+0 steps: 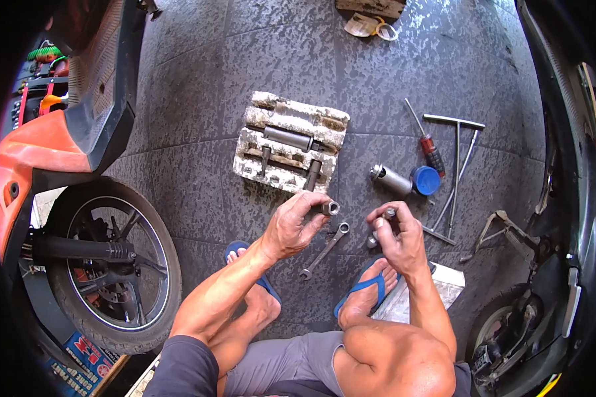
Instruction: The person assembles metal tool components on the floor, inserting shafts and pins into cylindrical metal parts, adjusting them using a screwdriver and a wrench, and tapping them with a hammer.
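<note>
My left hand point(295, 225) grips a short hollow metal cylinder point(331, 208), its open end showing. My right hand point(402, 239) holds a small metal part point(389, 214), partly hidden by my fingers. A combination wrench point(323, 253) lies on the floor between my hands. Beyond them, a grimy white foam block point(256, 98) holds a metal tube point(287, 137) and darker rods point(313, 173). To its right lie another metal cylinder point(392, 178), a round blue-lidded container point(427, 180), a screwdriver point(431, 151) and crossed T-handle wrenches point(455, 189).
An orange scooter body point(43, 147) and wheel point(79, 308) border the left; a dark vehicle point(553, 198) borders the right. A pale metal box point(444, 294) sits beside my right leg. A wooden block point(367, 6) and small items point(361, 25) lie at the far end.
</note>
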The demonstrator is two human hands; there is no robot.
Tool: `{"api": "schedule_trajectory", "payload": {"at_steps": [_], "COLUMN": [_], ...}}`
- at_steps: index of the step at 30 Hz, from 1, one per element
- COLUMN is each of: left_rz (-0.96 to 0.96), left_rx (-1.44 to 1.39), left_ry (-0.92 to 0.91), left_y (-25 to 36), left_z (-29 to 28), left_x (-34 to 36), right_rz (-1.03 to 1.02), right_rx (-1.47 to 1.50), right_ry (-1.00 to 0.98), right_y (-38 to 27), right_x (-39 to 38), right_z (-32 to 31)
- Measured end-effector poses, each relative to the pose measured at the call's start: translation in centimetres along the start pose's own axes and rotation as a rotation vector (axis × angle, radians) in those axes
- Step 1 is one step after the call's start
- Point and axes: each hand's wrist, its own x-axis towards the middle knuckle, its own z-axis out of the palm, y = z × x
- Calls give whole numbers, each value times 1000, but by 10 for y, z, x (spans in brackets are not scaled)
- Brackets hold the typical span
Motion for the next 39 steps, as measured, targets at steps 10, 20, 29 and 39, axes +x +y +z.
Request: {"api": "schedule_trajectory", "payload": {"at_steps": [10, 20, 29, 39], "left_rz": [219, 254, 277, 306], "left_rx": [97, 150, 159, 174], "left_ry": [-202, -217, -252, -301], "left_y": [16, 22, 26, 35], "left_z": [-2, 0, -1, -4], "left_x": [6, 7, 9, 12], "right_rz": [-255, -308, -286, -300], "right_rx": [-294, -388, -374, -368], "right_ry": [-85, -128, -117, -164], "right_y": [-49, -51, -51, -50], "right_x": [-14, -15, -16, -17], "right_z": [-5, -5, -8, -16]}}
